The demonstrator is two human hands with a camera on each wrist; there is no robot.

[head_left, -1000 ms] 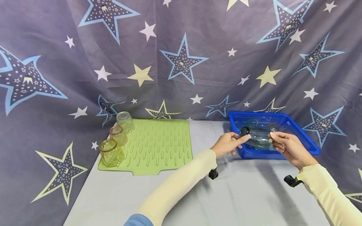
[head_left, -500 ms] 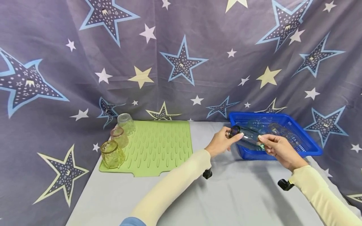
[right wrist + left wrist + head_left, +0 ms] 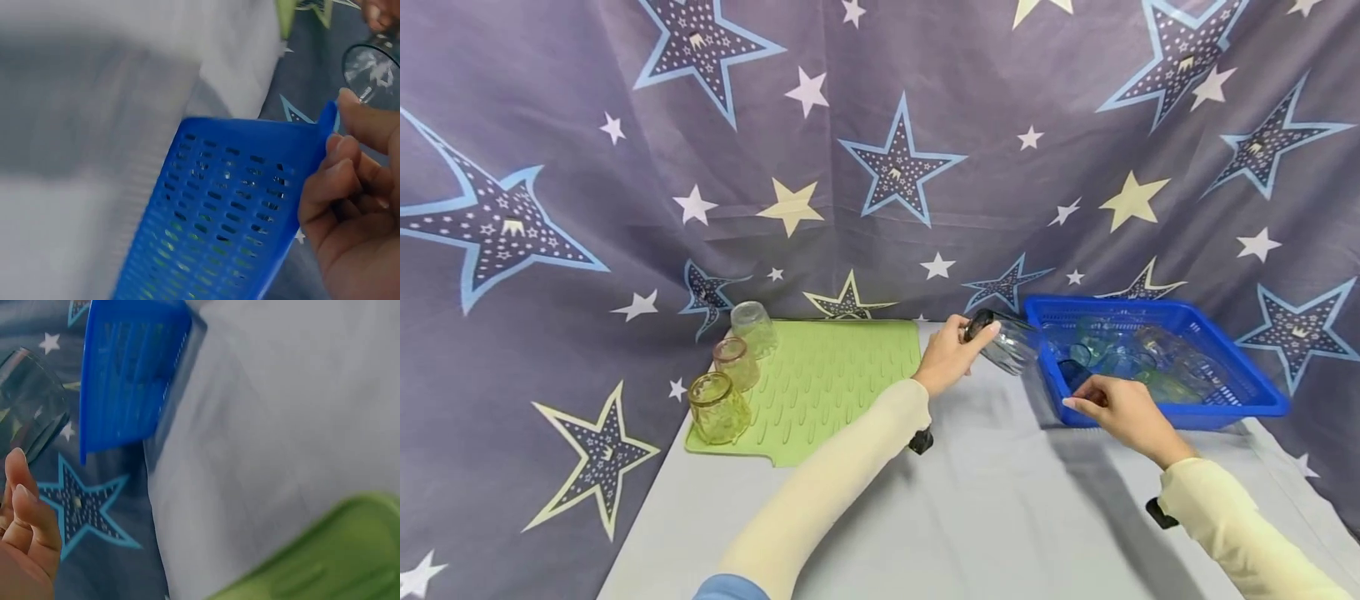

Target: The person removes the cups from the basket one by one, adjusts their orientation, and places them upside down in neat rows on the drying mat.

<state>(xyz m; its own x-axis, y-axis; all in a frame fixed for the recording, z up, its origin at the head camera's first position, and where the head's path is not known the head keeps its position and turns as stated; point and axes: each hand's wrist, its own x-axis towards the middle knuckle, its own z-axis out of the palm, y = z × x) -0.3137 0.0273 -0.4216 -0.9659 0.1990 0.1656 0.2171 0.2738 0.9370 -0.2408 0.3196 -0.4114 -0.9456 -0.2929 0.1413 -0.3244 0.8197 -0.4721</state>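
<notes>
In the head view my left hand (image 3: 951, 354) grips a smoky clear glass tumbler (image 3: 1013, 343) near its dark end, tilted, between the green mat and the blue basket. The left wrist view catches part of this tumbler (image 3: 31, 394) beyond the fingertips. My right hand (image 3: 1131, 417) hovers at the near left corner of the blue plastic basket (image 3: 1195, 412), thumb extended and fingers loosely curled, with nothing held. Its fingers overlap the basket rim (image 3: 322, 134) in the right wrist view. Several clear and tinted glasses (image 3: 1123, 362) lie inside the basket.
A green ribbed drying mat (image 3: 842, 358) lies on the white-covered table (image 3: 1000, 500) at left. Along its left edge stand a yellow glass (image 3: 718, 408), a pink glass (image 3: 736, 362) and a clear glass (image 3: 754, 329). A starry curtain (image 3: 910, 250) hangs behind.
The tumbler has moved left, out from over the basket, in my left hand. My right hand has let go of its other end and stays by the basket.
</notes>
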